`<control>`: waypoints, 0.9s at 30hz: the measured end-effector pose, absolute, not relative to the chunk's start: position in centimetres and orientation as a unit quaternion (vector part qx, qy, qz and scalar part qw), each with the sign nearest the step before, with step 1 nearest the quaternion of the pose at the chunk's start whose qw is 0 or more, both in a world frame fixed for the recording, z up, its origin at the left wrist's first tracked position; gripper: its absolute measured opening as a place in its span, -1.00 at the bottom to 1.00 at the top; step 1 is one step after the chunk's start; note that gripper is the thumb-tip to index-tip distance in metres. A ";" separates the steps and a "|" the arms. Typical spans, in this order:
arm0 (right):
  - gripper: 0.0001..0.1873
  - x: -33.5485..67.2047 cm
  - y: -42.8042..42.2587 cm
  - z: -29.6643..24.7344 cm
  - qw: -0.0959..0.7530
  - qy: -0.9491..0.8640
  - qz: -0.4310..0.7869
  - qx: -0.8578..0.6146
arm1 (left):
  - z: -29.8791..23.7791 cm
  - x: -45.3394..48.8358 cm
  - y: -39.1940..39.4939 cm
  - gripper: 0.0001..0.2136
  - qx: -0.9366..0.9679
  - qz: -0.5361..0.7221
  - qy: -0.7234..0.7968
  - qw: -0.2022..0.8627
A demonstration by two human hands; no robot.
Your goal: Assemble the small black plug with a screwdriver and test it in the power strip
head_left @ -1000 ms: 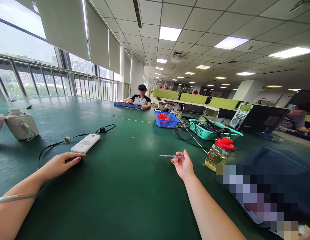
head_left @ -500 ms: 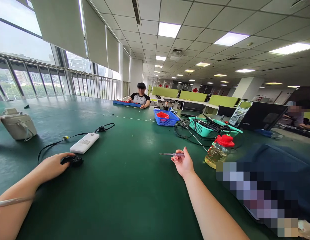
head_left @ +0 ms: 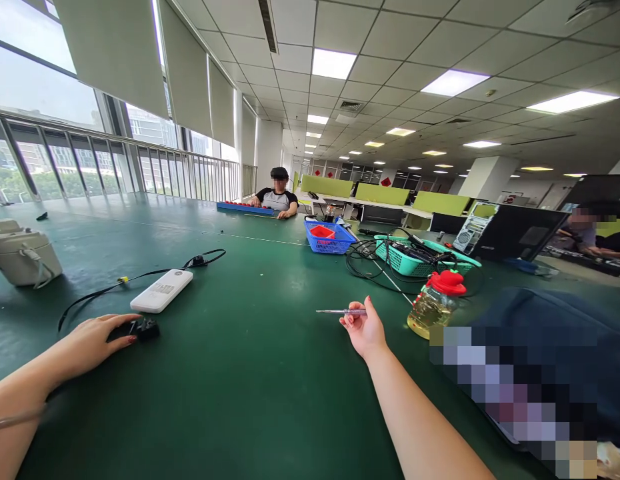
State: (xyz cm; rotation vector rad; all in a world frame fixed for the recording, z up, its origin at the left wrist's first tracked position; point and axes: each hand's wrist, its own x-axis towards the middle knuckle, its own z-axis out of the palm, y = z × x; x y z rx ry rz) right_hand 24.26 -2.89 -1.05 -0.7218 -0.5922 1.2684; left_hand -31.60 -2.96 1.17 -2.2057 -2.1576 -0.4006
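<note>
My left hand is low over the left side of the green table. Its thumb and fingers close around the near end of a small black object, whose kind I cannot make out. A white power bank lies just beyond it, with a black cable running behind. My right hand, palm turned up, grips a slim screwdriver by its purplish clear handle; the thin metal shaft points left, above the table.
Right of my right hand stands a red-lidded jar of yellowish liquid. Behind are a teal basket with black cables and a blue basket. A dark bag is at right, a beige container at left. A person sits at the far end.
My left hand has shifted slightly left and down with the black object, its thumb now showing on the near side. The right hand keeps the screwdriver in nearly the same pose. The view has shifted slightly.
</note>
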 end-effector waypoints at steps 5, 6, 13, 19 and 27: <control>-0.46 24.3 -3.0 -0.9 0.707 -0.267 0.567 -0.326 | 1.7 -31.3 -3.1 -0.31 -0.711 -0.081 -0.698 0.011; -0.46 24.3 -3.0 -0.9 0.707 -0.267 0.567 -0.327 | 1.9 -31.2 -3.2 -0.34 -0.711 -0.081 -0.699 0.008; -0.46 24.1 -3.2 -0.6 0.707 -0.254 0.571 -0.331 | 2.1 -31.1 -3.2 -0.43 -0.700 -0.065 -0.711 -0.032; -0.48 24.2 -3.0 -0.9 0.708 -0.262 0.569 -0.326 | 1.8 -31.4 -2.7 -0.51 -0.709 -0.090 -0.699 -0.020; -0.49 24.5 -2.9 -1.2 0.702 -0.267 0.575 -0.326 | 3.9 -28.7 -3.9 -0.49 -0.728 -0.162 -0.666 0.011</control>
